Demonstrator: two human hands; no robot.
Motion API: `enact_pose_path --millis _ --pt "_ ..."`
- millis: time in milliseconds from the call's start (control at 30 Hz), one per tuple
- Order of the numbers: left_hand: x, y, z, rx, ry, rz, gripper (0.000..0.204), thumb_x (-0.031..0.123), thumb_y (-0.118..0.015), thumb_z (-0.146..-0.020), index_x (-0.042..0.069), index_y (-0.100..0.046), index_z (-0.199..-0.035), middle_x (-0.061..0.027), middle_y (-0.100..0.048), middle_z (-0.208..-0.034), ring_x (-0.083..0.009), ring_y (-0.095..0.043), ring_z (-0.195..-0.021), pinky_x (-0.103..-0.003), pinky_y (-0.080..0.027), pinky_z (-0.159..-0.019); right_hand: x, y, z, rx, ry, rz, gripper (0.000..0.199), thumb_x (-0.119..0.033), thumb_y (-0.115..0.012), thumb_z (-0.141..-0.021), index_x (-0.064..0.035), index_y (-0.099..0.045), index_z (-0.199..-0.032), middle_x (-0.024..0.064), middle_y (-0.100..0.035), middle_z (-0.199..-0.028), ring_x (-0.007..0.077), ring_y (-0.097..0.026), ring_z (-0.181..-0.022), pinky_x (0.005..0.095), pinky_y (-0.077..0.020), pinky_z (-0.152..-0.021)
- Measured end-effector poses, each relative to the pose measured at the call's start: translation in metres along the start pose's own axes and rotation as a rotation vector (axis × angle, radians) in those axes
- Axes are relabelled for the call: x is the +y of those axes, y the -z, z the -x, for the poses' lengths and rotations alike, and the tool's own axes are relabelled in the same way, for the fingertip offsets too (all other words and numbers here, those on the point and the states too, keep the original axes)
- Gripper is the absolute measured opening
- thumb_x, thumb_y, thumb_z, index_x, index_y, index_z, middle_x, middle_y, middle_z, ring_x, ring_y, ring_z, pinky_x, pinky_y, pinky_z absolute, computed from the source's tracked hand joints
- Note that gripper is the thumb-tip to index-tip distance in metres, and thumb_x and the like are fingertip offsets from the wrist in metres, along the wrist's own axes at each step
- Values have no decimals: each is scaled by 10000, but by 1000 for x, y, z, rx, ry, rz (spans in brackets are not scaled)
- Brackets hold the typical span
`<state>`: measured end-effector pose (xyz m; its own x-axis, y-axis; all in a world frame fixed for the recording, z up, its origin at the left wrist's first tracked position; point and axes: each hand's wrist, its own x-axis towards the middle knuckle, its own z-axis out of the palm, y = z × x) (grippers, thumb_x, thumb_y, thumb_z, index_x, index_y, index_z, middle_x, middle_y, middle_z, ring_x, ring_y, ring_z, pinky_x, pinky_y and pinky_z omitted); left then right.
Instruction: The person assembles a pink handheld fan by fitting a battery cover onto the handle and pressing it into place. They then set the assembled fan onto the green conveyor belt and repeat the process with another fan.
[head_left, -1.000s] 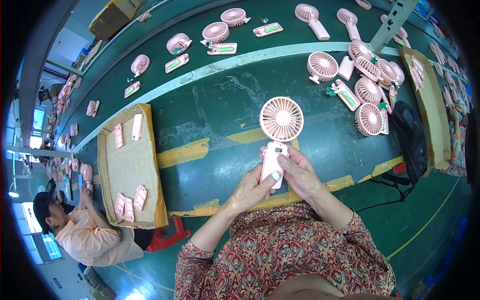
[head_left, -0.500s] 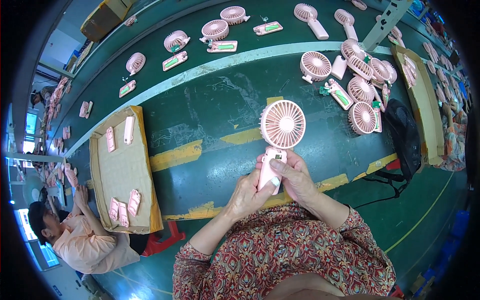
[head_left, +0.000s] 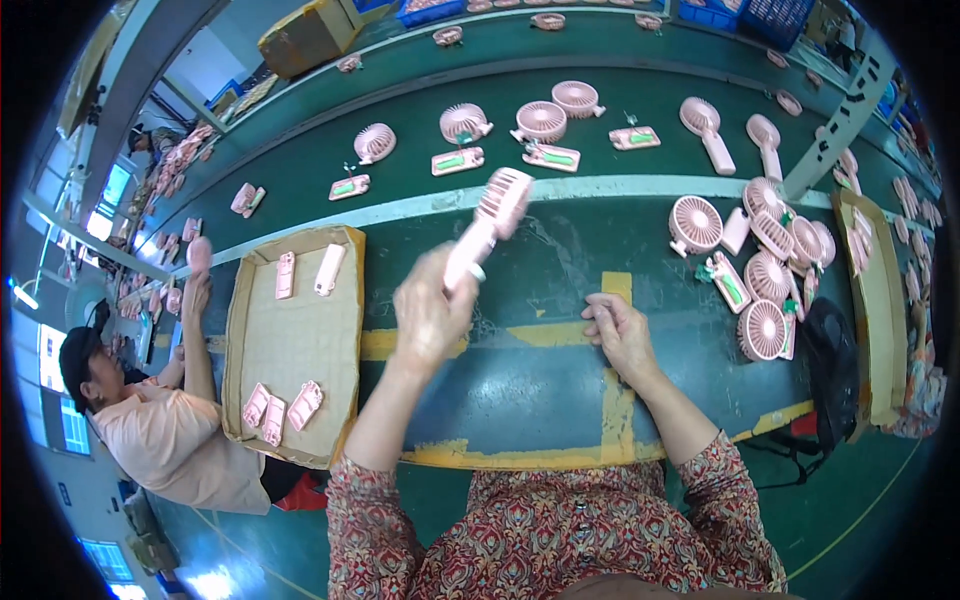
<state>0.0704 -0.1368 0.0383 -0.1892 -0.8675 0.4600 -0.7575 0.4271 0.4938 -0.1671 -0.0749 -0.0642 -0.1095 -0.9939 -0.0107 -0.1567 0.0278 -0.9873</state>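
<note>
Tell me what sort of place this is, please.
Probably a factory assembly line: round-headed pink plastic fans and open pink plastic casings with green inserts lie along a long green worktop, with a peach-shirted person nearby.

And here's the green bench point(head_left: 520, 395) sweeping across the middle, worn yellow tape point(head_left: 520, 460) along its near edge! Lower right, green floor point(head_left: 880, 470) with 1 yellow line point(head_left: 858, 514). Far left, a lamp point(head_left: 22, 293) glows beside bright windows point(head_left: 75, 425); upper left, a pale wall point(head_left: 207, 58).
</note>
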Motion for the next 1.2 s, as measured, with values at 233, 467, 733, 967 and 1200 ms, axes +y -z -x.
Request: enact_pose_path --millis 233,467,733,967,1200 --pt "-95 -17 -93 173 -69 -574 331 76 -685 -706 -20 -564 -998 -168 -554 -918 -325 -621 -781 -404 -512 -664 -6 -5 0 9 4 27 178 -104 -479 -932 -7 -589 -1032 64 -635 -817 108 -610 -651 241 -508 -568" --pt "-157 -81 -150 -26 26 -825 286 138 -600 -782 37 -555 -1046 -108 -535 -970 -264 -602 -877 -413 -497 -721 -6 -4 -2 5 -12 40 176 -109 -491 -936 -2 -588 -1035 52 -630 -815 89 -594 -643 222 -494 -543" --pt "-149 -135 -189 -238 164 -274 581 250 -665 -761 7 -477 -1254 -201 -518 -1239 -326 -486 -1160 -406 -406 -966 -7 -4 -5 15 -64 35 176 -83 -494 -924 3 -588 -1045 57 -638 -798 98 -609 -633 233 -507 -539" --pt "-129 -130 -190 -478 607 405 266 241 -642 -765 -22 -606 -753 -93 -610 -679 -161 -583 -554 -299 -480 -521 -5 -7 -5 3 -74 12 181 -96 -500 -923 -2 -588 -1049 65 -640 -799 103 -619 -640 238 -513 -541" --pt "-46 -89 -101 -485 614 990 173 178 -503 -887 37 -557 -804 -32 -563 -635 -83 -504 -477 -219 -383 -420 -6 -5 -2 13 -40 -7 189 -129 -493 -942 -3 -590 -1045 41 -630 -820 79 -590 -656 214 -496 -551"
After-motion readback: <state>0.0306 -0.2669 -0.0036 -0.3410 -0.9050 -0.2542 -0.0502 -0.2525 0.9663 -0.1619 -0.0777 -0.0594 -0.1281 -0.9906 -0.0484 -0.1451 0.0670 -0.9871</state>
